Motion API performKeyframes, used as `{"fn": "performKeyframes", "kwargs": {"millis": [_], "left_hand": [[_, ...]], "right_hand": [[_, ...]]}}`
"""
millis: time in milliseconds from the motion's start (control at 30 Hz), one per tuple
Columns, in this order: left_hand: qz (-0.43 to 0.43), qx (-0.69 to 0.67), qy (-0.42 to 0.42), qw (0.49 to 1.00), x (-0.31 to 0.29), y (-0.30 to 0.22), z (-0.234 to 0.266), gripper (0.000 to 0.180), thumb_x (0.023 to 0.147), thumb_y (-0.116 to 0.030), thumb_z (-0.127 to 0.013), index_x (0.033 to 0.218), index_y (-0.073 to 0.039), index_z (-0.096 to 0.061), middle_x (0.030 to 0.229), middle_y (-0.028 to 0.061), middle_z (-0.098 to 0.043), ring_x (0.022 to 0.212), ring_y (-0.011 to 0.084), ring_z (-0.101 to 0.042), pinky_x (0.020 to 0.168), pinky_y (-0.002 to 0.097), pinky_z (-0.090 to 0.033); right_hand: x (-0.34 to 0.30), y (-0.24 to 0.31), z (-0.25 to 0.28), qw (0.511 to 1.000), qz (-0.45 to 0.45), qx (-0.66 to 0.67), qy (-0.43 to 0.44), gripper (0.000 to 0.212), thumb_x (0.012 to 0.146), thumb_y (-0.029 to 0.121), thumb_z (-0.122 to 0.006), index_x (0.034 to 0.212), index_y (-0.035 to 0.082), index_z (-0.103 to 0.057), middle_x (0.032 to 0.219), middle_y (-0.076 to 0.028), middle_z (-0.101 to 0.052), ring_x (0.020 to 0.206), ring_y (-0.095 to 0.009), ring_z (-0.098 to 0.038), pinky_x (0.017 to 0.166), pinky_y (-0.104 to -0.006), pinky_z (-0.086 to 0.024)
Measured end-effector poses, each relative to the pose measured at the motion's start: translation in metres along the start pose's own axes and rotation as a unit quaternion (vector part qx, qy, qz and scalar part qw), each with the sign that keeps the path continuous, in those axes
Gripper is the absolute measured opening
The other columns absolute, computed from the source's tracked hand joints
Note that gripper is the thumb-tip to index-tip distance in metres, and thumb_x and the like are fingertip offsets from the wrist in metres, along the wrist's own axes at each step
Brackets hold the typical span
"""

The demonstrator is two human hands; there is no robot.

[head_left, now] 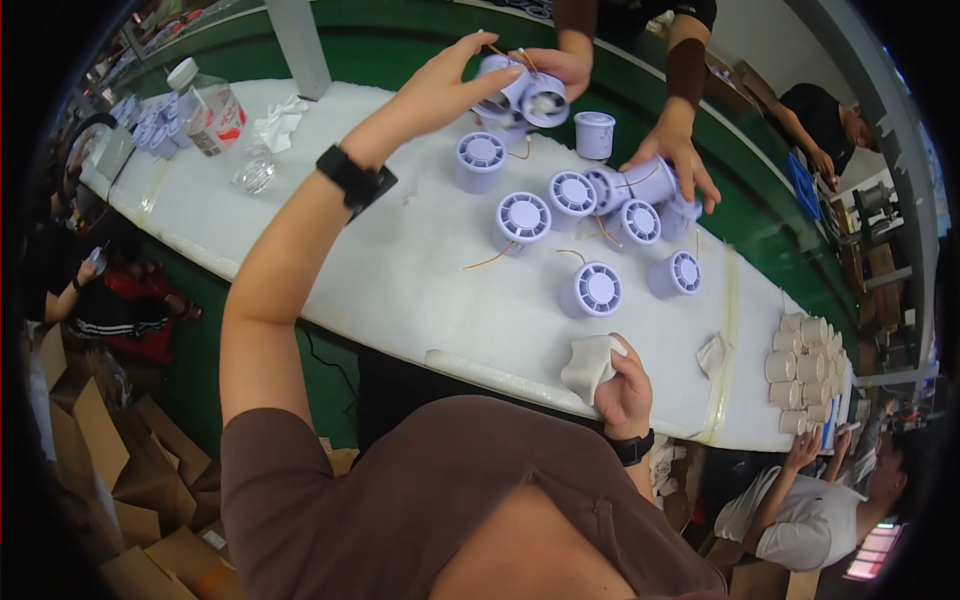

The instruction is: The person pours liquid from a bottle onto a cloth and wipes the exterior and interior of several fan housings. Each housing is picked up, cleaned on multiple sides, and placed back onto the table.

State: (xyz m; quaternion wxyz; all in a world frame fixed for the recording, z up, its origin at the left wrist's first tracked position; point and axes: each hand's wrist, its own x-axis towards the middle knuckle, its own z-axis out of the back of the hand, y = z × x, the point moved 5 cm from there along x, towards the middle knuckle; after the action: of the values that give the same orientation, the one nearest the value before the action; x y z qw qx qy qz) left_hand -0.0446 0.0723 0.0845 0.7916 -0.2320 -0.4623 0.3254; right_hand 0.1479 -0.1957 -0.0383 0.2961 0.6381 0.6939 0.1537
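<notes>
My left hand (462, 84) stretches across the table, thumb and fingers curved round a lavender fan unit (503, 75). A co-worker's hand (563, 70) meets it there beside a second lavender fan unit (545, 102). Near the front edge, my right hand (625, 388) grips a crumpled white cloth (588, 366). Between my hands stand several lavender cup-shaped units with vented round tops, such as one fan unit (524, 218) and another nearer me (598, 289). Thin orange-brown wires trail from some. The co-worker's other hand (680, 160) rests at a tipped unit (651, 180).
A white foam-covered table (400, 260) runs across the view. On the left are a plastic bottle (210, 115), a clear crumpled wrapper (254, 170) and more lavender units (158, 130). Stacked cream cups (800, 365) stand right, near a scrap of cloth (712, 354). Cardboard boxes (150, 470) lie lower left.
</notes>
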Motion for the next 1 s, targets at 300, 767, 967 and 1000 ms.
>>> {"fn": "performKeyframes", "kwargs": {"millis": [300, 767, 967, 1000], "left_hand": [[0.108, 0.056, 0.193, 0.974, 0.051, -0.049, -0.047, 0.080, 0.070, -0.040, -0.060, 0.126, -0.001, -0.017, 0.114, 0.0211, -0.043, 0.103, 0.0251, -0.047, 0.086, 0.0291, -0.036], [-0.011, 0.255, 0.381, 0.888, 0.094, 0.017, -0.125, 0.073, 0.067, -0.055, -0.051, 0.119, -0.007, -0.037, 0.116, 0.0181, -0.042, 0.106, 0.0300, -0.042, 0.088, 0.0345, -0.034], [0.080, 0.383, 0.337, 0.857, 0.123, 0.072, -0.166, 0.076, 0.063, -0.054, -0.055, 0.119, -0.007, -0.036, 0.113, 0.0191, -0.045, 0.108, 0.0286, -0.042, 0.087, 0.0345, -0.035], [0.101, 0.391, 0.306, 0.862, 0.118, 0.088, -0.171, 0.075, 0.062, -0.053, -0.057, 0.118, -0.006, -0.038, 0.111, 0.0191, -0.047, 0.104, 0.0286, -0.045, 0.086, 0.0344, -0.037]], "right_hand": [[0.000, -0.001, 0.003, 1.000, -0.028, 0.009, 0.007, 0.015, 0.077, 0.004, -0.043, 0.089, -0.004, -0.043, 0.089, -0.015, -0.052, 0.082, -0.022, -0.053, 0.074, -0.0326, -0.043], [-0.007, 0.002, -0.002, 0.996, -0.074, -0.044, 0.004, 0.013, 0.077, 0.003, -0.045, 0.088, -0.003, -0.044, 0.085, -0.015, -0.053, 0.075, -0.019, -0.054, 0.070, -0.0309, -0.045], [-0.011, -0.001, -0.004, 0.995, -0.068, -0.073, -0.012, 0.012, 0.077, 0.006, -0.047, 0.086, -0.002, -0.045, 0.079, -0.012, -0.054, 0.067, -0.012, -0.052, 0.061, -0.0232, -0.043], [-0.010, 0.001, -0.001, 0.995, -0.055, -0.074, -0.025, 0.012, 0.077, 0.006, -0.047, 0.086, -0.002, -0.045, 0.078, -0.011, -0.054, 0.066, -0.011, -0.052, 0.059, -0.0220, -0.042]]}}
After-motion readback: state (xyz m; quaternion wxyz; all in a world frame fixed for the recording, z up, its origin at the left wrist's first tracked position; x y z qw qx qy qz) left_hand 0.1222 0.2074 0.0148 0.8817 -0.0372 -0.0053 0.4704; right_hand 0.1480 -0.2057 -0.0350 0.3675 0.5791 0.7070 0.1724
